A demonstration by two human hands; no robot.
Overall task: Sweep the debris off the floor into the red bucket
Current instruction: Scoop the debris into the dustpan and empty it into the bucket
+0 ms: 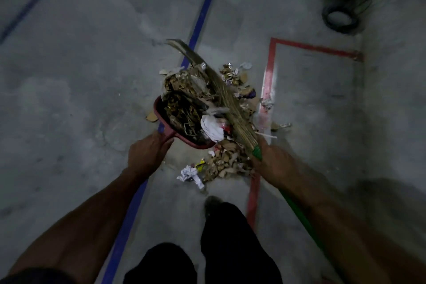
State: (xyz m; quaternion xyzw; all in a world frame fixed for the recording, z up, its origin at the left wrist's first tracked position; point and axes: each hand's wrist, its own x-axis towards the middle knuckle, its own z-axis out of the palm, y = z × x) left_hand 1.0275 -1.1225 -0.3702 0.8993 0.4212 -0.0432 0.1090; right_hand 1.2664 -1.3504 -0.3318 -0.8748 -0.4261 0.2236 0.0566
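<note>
Both bare forearms reach forward and down from the lower corners of the view. The left hand (147,153) is closed in a fist, knuckles up, wrist straight. The right hand (268,161) is likewise clenched, back of the hand upward. Two dark-clad legs (227,233) stand between the arms.

Dim, underexposed head view with dark vignetted corners. Wide-angle bending at edges. Motion blur on broom bristles (221,90); overall soft, grainy.

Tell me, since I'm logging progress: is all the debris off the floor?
No, scraps of debris lie on the floor beside the half-filled dustpan.
</note>
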